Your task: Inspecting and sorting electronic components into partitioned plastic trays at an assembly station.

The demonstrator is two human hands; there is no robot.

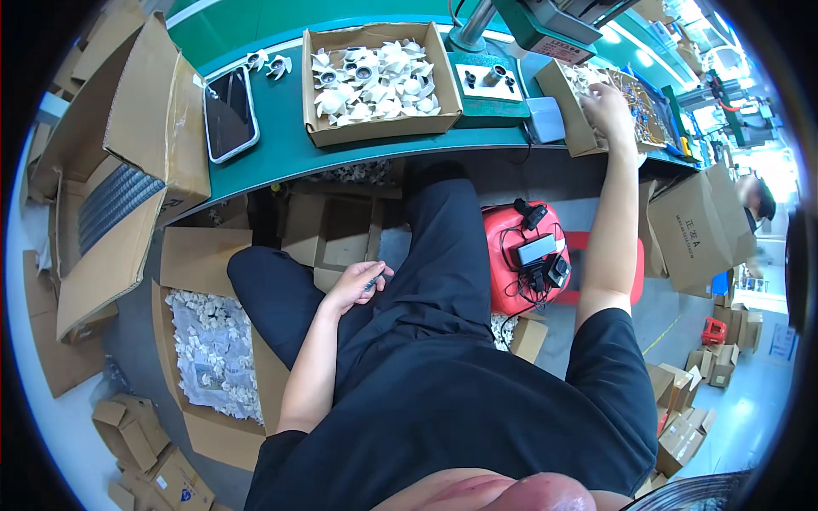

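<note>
My left hand (351,289) rests over my lap, its fingers curled around a small dark piece too small to name. Stretched forward at the right, my right hand (608,112) reaches into a cardboard box (578,126) on the bench. Its bent fingers touch white plastic parts (586,78) there, and whatever is at the fingertips is hidden. A second open box (383,130) in front of me holds many white fan impellers (375,83). Between the two boxes stands a small press with a white fixture plate (489,83) on its green base.
On the green bench (281,128) lie a phone (230,113), two loose impellers (278,66) and a blue-grey block (545,120). A tall carton (170,128) stands left. A red stool (503,226) carries chargers and cables. By my left leg, another carton (192,409) holds white parts.
</note>
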